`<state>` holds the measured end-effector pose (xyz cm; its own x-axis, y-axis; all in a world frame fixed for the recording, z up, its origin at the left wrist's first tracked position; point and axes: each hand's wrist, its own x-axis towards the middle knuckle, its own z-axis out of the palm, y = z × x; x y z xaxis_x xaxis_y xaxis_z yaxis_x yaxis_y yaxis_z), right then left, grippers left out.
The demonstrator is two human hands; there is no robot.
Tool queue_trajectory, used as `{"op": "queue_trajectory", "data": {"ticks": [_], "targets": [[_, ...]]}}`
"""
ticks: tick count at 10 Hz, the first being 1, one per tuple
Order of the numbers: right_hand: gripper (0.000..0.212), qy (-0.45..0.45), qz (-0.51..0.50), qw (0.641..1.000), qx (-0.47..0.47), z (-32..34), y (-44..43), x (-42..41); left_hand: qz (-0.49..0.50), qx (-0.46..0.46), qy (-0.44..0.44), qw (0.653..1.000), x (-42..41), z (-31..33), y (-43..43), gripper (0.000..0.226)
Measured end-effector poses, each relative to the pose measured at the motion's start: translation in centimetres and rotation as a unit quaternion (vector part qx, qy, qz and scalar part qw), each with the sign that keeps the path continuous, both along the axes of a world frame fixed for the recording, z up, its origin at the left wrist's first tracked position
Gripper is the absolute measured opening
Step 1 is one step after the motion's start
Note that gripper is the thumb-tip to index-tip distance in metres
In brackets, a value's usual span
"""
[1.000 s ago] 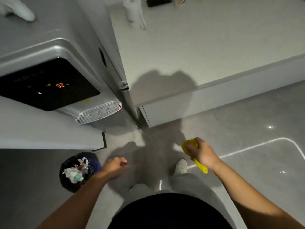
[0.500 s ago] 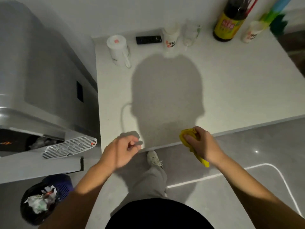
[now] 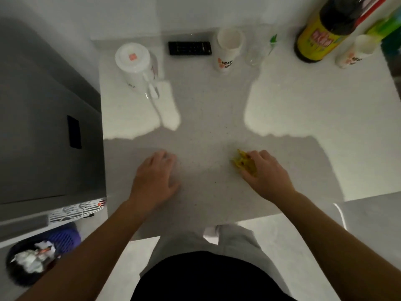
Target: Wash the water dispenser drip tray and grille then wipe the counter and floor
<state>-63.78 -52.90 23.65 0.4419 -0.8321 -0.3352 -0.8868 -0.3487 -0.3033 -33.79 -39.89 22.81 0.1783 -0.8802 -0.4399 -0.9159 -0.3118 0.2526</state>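
My right hand presses a crumpled yellow cloth onto the white counter, fingers closed over it. My left hand lies flat on the counter to the left, palm down, fingers apart, holding nothing. The grey water dispenser stands at the counter's left side, and its white slotted grille shows at its lower front edge. The pale floor is visible beyond the counter's near edge.
At the back of the counter stand an upturned white mug, a black remote, a white cup, a clear glass, a dark bottle with a yellow label and a small white bottle. A bin with rubbish sits on the floor at lower left.
I have stepped up to the counter and both hands have come down from above the floor onto its surface. The yellow cloth now rests on the counter under my right hand.
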Motion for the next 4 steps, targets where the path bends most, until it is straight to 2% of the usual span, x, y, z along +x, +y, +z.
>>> {"op": "queue_trajectory", "data": {"ticks": [2, 3, 4], "targets": [[0.041, -0.007, 0.03, 0.999, 0.007, -1.7, -0.9, -0.7, 0.021, 0.017, -0.007, 1.0, -0.8, -0.4, 0.4, 0.087], [0.046, -0.002, 0.044, 0.998, 0.052, -1.3, -1.4, -0.7, 0.037, 0.017, 0.001, 0.999, -1.1, -0.2, -0.1, 0.087], [0.057, -0.011, 0.039, 0.987, 0.153, 1.1, -3.5, -0.8, 0.063, 0.026, 0.016, 0.998, -1.6, 0.7, -0.5, 0.081]]}}
